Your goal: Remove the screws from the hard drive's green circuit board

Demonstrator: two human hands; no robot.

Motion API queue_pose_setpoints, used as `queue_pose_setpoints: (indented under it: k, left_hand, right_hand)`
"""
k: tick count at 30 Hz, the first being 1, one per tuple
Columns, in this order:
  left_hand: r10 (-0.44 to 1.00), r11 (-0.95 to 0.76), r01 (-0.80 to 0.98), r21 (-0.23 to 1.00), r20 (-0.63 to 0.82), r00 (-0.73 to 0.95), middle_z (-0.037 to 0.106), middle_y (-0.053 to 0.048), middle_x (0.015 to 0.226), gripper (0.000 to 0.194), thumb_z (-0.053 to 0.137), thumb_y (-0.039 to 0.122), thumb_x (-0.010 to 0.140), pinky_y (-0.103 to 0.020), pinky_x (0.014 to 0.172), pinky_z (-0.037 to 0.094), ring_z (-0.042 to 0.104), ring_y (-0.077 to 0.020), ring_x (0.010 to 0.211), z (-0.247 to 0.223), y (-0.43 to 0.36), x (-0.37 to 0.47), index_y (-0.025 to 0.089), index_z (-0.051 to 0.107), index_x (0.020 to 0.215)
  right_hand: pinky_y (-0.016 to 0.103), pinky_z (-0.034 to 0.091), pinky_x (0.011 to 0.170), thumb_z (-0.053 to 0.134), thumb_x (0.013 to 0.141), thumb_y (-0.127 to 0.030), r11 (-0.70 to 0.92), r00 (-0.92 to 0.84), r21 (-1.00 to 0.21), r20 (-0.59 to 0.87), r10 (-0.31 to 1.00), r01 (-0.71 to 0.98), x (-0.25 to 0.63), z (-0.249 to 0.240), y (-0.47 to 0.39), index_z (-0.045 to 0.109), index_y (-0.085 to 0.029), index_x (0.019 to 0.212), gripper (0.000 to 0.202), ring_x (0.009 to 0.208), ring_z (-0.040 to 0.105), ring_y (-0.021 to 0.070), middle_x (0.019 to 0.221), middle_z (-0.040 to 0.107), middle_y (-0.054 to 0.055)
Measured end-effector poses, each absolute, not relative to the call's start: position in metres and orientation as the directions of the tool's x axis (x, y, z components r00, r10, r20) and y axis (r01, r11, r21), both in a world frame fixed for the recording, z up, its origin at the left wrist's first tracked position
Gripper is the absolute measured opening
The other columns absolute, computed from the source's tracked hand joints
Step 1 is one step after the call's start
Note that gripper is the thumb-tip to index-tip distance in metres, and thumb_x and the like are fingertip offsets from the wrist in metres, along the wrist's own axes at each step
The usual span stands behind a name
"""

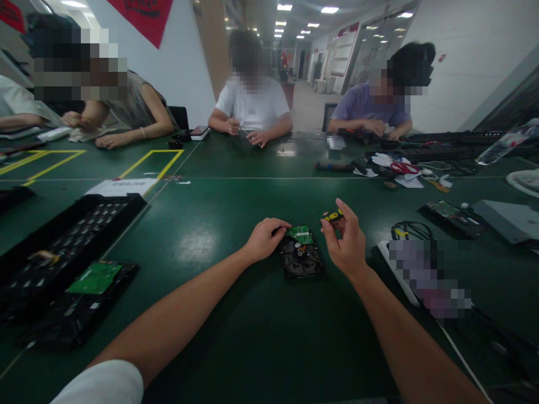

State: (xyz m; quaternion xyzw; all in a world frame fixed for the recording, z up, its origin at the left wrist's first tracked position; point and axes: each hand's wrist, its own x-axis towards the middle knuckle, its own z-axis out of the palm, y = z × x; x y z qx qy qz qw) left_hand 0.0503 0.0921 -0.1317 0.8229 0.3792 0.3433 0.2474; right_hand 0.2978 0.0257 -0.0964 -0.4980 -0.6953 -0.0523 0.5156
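- The right hand [347, 244] has its thumb and fingers closed around the yellow-and-black handle of a screwdriver [334, 216]; the forefinger points up.
- The screwdriver's thin shaft slants down to the green board [300, 234] on a hard drive [300, 262]; whether its tip touches is too small to tell.
- The left hand [265, 240] has its fingertips close together at the drive's upper left corner; I cannot tell whether they pinch or just press.
- The drive lies flat on the green table [236, 320], between both hands.
- To the left are a long black tray [124, 217] and a black device [84, 314] bearing a green panel.
- To the right lie a coiled cable [415, 223] and a grey box [505, 219].
- Across the table, a person in a white shirt [252, 104] sits facing this way.
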Motion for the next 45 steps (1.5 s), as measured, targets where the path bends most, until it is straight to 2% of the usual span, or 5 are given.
queue_pose_setpoints:
  k: [12, 23, 31, 38, 45]
  left_hand:
    - [0.794, -0.59, 0.453, 0.668, 0.38, 0.474, 0.079, -0.005, 0.115, 0.023, 0.057, 0.02, 0.102, -0.043, 0.099, 0.053, 0.069, -0.024, 0.109, -0.129, 0.09, 0.052, 0.023, 0.076, 0.114]
    - [0.801, -0.585, 0.468, 0.662, 0.38, 0.463, 0.079, -0.004, 0.113, 0.023, 0.058, 0.019, 0.101, -0.043, 0.098, 0.054, 0.069, -0.0239, 0.107, -0.127, 0.088, 0.053, 0.025, 0.076, 0.114]
    - [0.796, -0.591, 0.463, 0.661, 0.388, 0.464, 0.079, -0.005, 0.113, 0.023, 0.057, 0.021, 0.101, -0.043, 0.098, 0.054, 0.07, -0.0236, 0.106, -0.128, 0.088, 0.052, 0.024, 0.076, 0.113]
    - [0.796, -0.59, 0.458, 0.665, 0.384, 0.468, 0.078, -0.005, 0.115, 0.023, 0.057, 0.021, 0.101, -0.044, 0.099, 0.053, 0.07, -0.024, 0.107, -0.127, 0.088, 0.051, 0.023, 0.076, 0.113]
    - [0.806, -0.577, 0.478, 0.662, 0.367, 0.463, 0.079, -0.004, 0.115, 0.022, 0.058, 0.02, 0.101, -0.043, 0.101, 0.053, 0.07, -0.0239, 0.109, -0.129, 0.089, 0.052, 0.024, 0.076, 0.114]
  right_hand:
    - [0.047, 0.067, 0.089, 0.063, 0.102, -0.032, 0.504, 0.017, -0.44, 0.766, 0.643, 0.744, 0.298, -0.096, 0.027, 0.04, -0.027, 0.16, 0.063, 0.106, 0.075, 0.0269, 0.141, 0.066, 0.015]
    - [0.045, 0.067, 0.084, 0.064, 0.102, -0.033, 0.488, 0.026, -0.43, 0.77, 0.637, 0.759, 0.296, -0.093, 0.025, 0.039, -0.03, 0.161, 0.064, 0.091, 0.075, 0.023, 0.139, 0.068, 0.012]
    - [0.045, 0.065, 0.08, 0.065, 0.102, -0.035, 0.469, 0.019, -0.387, 0.787, 0.617, 0.794, 0.295, -0.089, 0.024, 0.043, -0.031, 0.16, 0.062, 0.079, 0.071, 0.0218, 0.112, 0.074, 0.007]
    - [0.044, 0.064, 0.086, 0.062, 0.102, -0.032, 0.45, 0.018, -0.378, 0.782, 0.624, 0.809, 0.295, -0.085, 0.023, 0.046, -0.028, 0.158, 0.058, 0.084, 0.07, 0.0212, 0.124, 0.073, 0.01]
    - [0.04, 0.062, 0.085, 0.06, 0.103, -0.032, 0.452, -0.02, -0.361, 0.763, 0.646, 0.816, 0.291, -0.082, 0.023, 0.044, -0.03, 0.159, 0.057, 0.083, 0.069, 0.0196, 0.125, 0.072, 0.009]
